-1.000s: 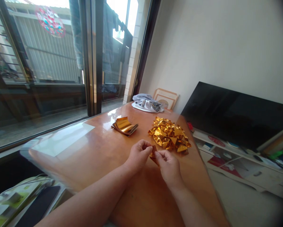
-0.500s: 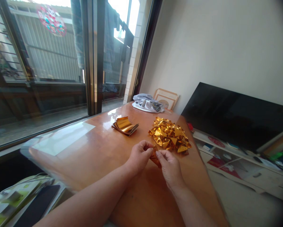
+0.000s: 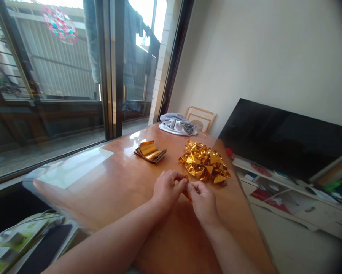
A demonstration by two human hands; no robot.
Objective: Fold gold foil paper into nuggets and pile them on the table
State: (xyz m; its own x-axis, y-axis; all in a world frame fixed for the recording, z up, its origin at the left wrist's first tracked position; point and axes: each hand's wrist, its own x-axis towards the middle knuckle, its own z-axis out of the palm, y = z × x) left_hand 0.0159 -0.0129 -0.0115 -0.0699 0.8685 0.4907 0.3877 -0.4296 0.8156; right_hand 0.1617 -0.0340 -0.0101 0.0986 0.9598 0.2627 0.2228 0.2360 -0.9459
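Between my two hands is a small piece of gold foil paper (image 3: 187, 193), partly folded and mostly covered by fingers. My left hand (image 3: 169, 190) pinches it from the left, thumb and fingers closed. From the right, my right hand (image 3: 202, 199) grips the same piece, its thumb close to the left thumb. Just beyond my right hand lies a pile of folded gold foil pieces (image 3: 206, 161). Farther left sits a stack of flat gold foil sheets (image 3: 150, 152), its top sheets curling upward.
The glossy wooden table (image 3: 125, 190) carries a bundle of cloth (image 3: 178, 125) at its far end and a pale sheet (image 3: 79, 165) at left. A phone (image 3: 46, 247) lies lower left. A large TV (image 3: 287, 140) stands on a white cabinet (image 3: 310, 209) at right.
My thumbs have come closer together on the foil paper, and less of it shows now. The pile and the stack have not moved on the table.
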